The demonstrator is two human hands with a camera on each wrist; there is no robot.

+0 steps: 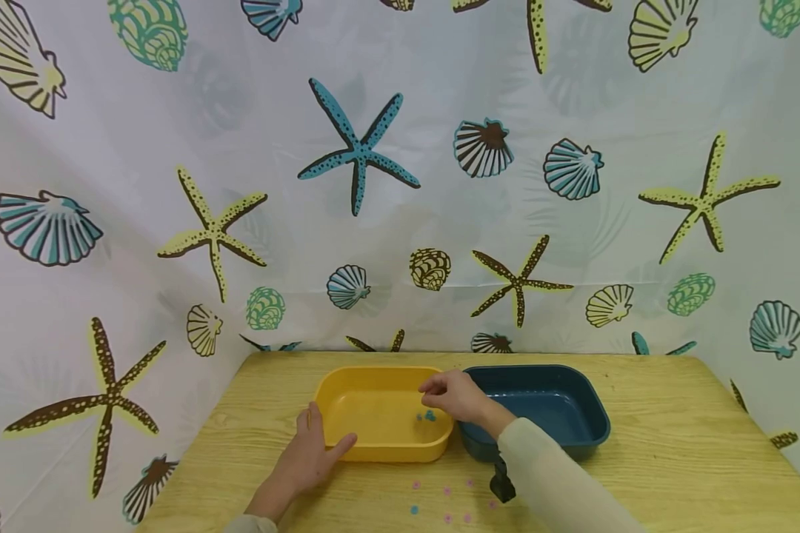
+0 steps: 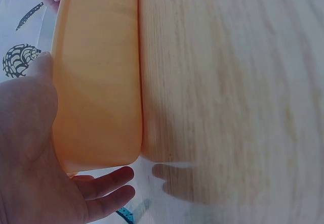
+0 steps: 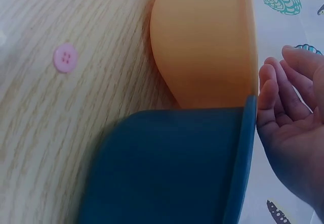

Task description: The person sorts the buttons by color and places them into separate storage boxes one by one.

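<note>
A yellow tub [image 1: 373, 453] stands on the table beside a dark blue tub [image 1: 593, 403]. My left hand [image 1: 307, 457] rests at the yellow tub's front left corner, thumb by the front rim and fingers [image 2: 109, 182] stretched along the outside of its left end. Over the yellow tub's right side is my right hand [image 1: 460, 397], its fingers loosely bent; the right wrist view shows the thumb apart from them and nothing held. Beneath it, several small blue buttons [image 1: 430, 416] lie in the yellow tub.
Several pink buttons [image 1: 447, 491] and a blue button [image 1: 414, 509] lie on the wooden table [image 1: 667, 444] in front of the tubs. A black device [image 1: 502, 483] hangs at my right wrist. A curtain [image 1: 400, 237] with printed shells and starfish surrounds the table.
</note>
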